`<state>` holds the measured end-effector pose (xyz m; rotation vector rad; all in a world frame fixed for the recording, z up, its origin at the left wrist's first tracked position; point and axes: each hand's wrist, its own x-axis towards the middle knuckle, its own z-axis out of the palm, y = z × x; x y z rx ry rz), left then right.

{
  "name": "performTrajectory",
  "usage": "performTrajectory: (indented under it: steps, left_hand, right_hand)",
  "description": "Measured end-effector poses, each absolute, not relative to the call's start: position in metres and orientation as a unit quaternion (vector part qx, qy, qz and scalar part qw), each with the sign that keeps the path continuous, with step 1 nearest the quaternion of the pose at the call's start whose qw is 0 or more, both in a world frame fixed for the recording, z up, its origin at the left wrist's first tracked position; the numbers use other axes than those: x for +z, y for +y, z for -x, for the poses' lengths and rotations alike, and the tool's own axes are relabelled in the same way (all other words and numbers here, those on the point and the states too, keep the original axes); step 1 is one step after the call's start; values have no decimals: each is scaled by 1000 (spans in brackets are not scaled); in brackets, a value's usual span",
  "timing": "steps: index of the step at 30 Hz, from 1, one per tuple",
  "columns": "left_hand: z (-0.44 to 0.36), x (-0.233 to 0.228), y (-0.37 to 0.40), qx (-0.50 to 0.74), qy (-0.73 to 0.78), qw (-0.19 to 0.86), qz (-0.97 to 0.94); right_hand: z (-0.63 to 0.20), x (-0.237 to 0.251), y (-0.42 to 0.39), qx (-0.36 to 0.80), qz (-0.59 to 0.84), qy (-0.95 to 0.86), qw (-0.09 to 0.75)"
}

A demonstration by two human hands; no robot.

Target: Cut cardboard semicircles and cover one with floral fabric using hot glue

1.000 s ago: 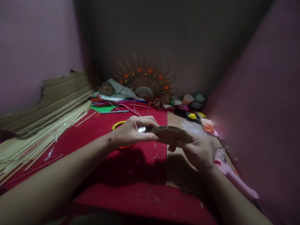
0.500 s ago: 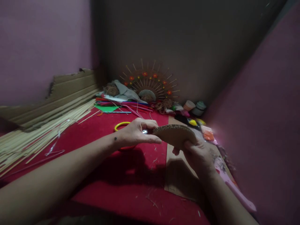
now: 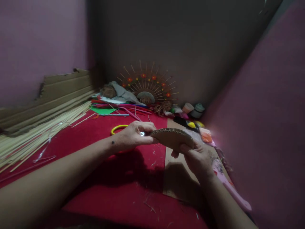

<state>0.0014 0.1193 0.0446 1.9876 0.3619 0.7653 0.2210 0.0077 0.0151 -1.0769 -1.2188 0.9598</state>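
Both hands hold a curved, half-round piece of corrugated cardboard point(image 3: 170, 138) above the red tabletop, its ridged edge facing up. My left hand point(image 3: 132, 135) pinches its left end between thumb and fingers. At the right end, my right hand point(image 3: 196, 159) grips it, thumb on the near face and a fingertip showing beneath. Behind my left hand lie scissors point(image 3: 116, 128) with a yellow handle loop; the wrist and hand cover most of them.
Pale thin sticks point(image 3: 54, 130) lie in a pile at left, beside torn cardboard point(image 3: 68, 84). A flower-decorated stick fan point(image 3: 147, 82) leans at the back. Under my right hand is a flat brown board point(image 3: 170, 178); a pink glue-gun-like tool point(image 3: 231, 187) rests at right.
My left thumb has closed onto the cardboard's left end, where it was extended before. The whole scene has shifted slightly left in view. My right hand keeps its grip.
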Motion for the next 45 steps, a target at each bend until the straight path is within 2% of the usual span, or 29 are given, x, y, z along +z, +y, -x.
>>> performTrajectory:
  steps: [11,21,23,26,29,39,45]
  left_hand:
    - [-4,39,112,329,111,510,-787]
    - [-1,40,116,326,80,410,-848]
    - [-2,37,115,299,98,416,-853]
    - [-6,29,112,251,149,503,-814]
    - [-11,24,109,257,174,556,-771]
    - [-17,15,110,273,193,588,-736]
    - [-19,18,103,227,261,634,-692]
  right_hand:
    - [-218,18,0,344,503,-555,567]
    - [-208,32,-11,274,507,-601,554]
    - [-205,32,-10,290,509,-599,545]
    - [-201,32,-7,357,516,-573,527]
    - [-198,32,-5,393,508,-550,534]
    - [-194,26,-3,407,506,-525,550]
    - [-200,25,3,494,499,-476,529]
